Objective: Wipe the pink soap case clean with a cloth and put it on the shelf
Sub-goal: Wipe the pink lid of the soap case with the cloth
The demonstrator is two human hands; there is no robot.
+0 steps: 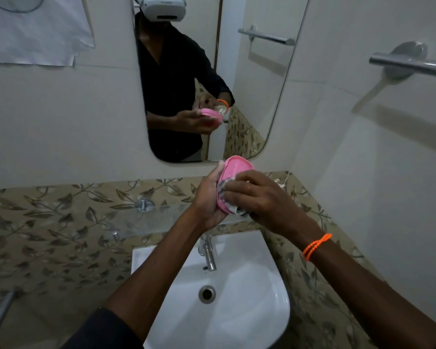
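The pink soap case (237,170) is up in the air above the sink (249,285), just in front of the bottom edge of the mirror (262,96), tilted so its lid faces the person; the left hand (208,197) cradles it from the side with the fingers (218,172) clamped round its far edge, and the right hand (259,195) presses a crumpled pale cloth (233,206) against the lower half, its fingers curled shut on that cloth. So it looks like mid-wipe, not near the shelf step yet.

To do this bit well, the person probably wants to keep the left grip firm, since wet plastic likes to slip, and turn the case bit by bit so the cloth reaches the rim and the underside, not just the lid; whether the case is already clean can't be told from here, the cloth covers too much of it.

The glass shelf (141,217) sits just below the hands, fixed to the leaf-pattern tile band (48,222), and it looks free of clutter, so an easy drop-off spot; a chrome tap (208,253) stands at the back of the sink. The room is dim with plain pale walls; a towel bar (413,64) sticks out on the right, and a sheet of paper (35,31) is stuck up top left.
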